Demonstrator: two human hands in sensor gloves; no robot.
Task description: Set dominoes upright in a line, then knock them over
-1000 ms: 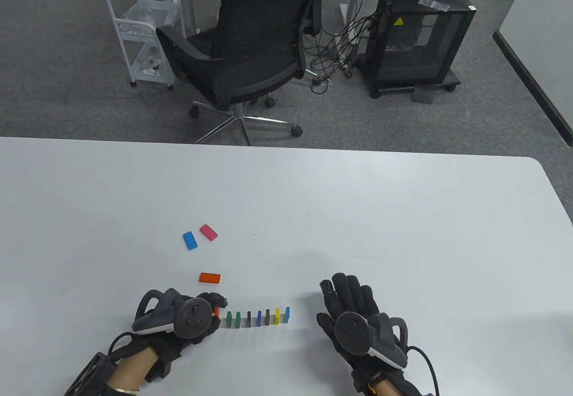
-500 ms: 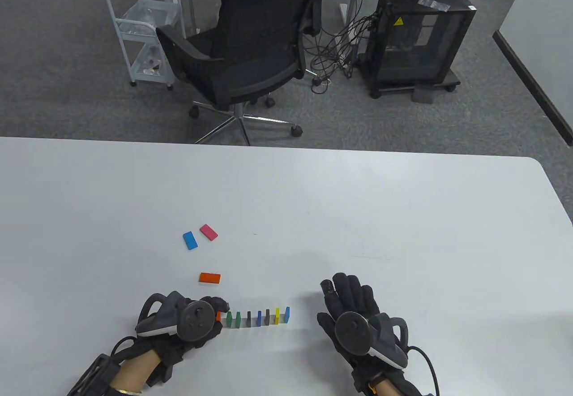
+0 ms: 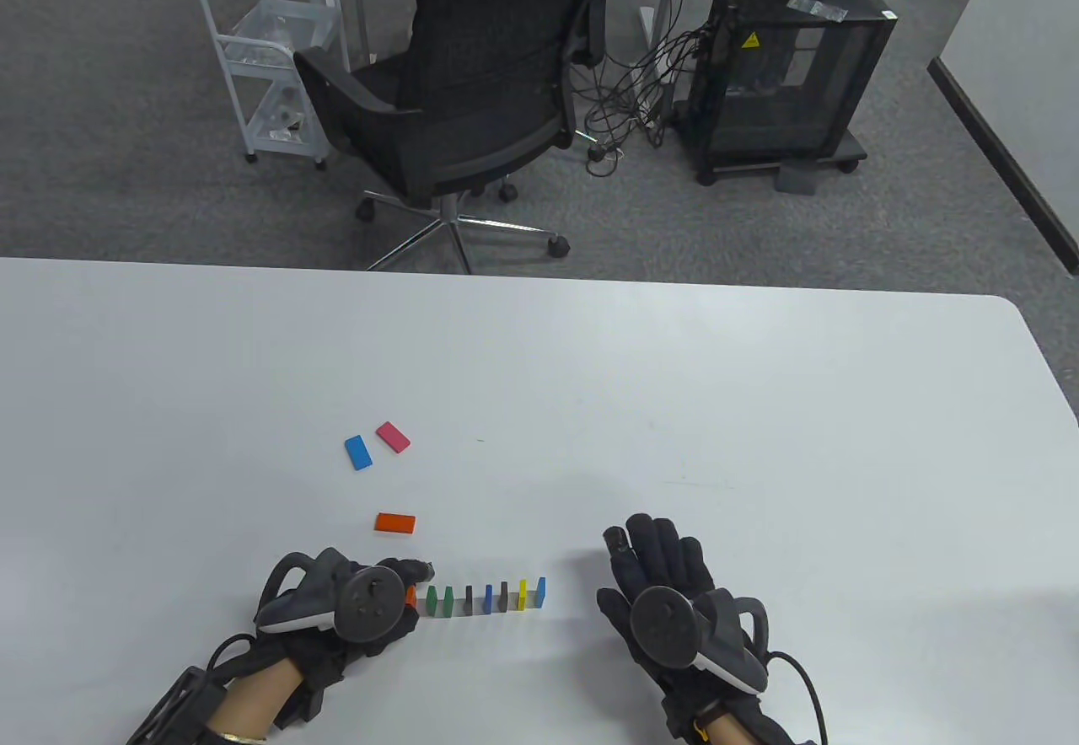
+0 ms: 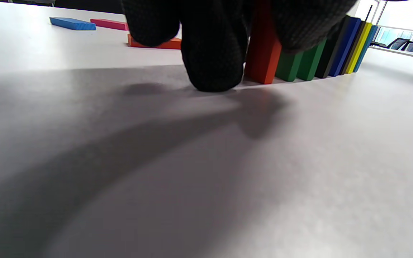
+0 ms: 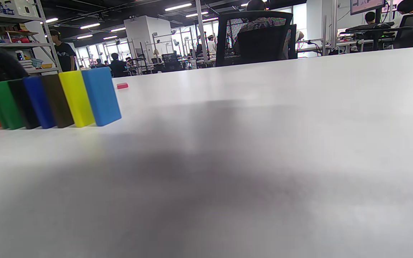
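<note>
Table view: the orange domino (image 3: 410, 594) is pinched upright by the left hand (image 3: 354, 606), now closer to the green domino (image 3: 432, 600); the row grows. The right hand (image 3: 666, 585) is rested flat, relaxed.

We see a smooth, matt white table (image 3: 590, 374) w/ a soft sheen near the wrist cams. Dominoes look like matt, solid-colour blocks, prob. plastic or painted wood; can't tell which. The flat blue domino (image 4: 72, 23) shows fine ridged texture on its side. Gloves on left hand (image 3: 354, 602) & right hand (image 3: 666, 585): black knit cloth, pebbly grip surface on fingertips (image 4: 212, 53). Trackers: smooth dark plastic.
</note>
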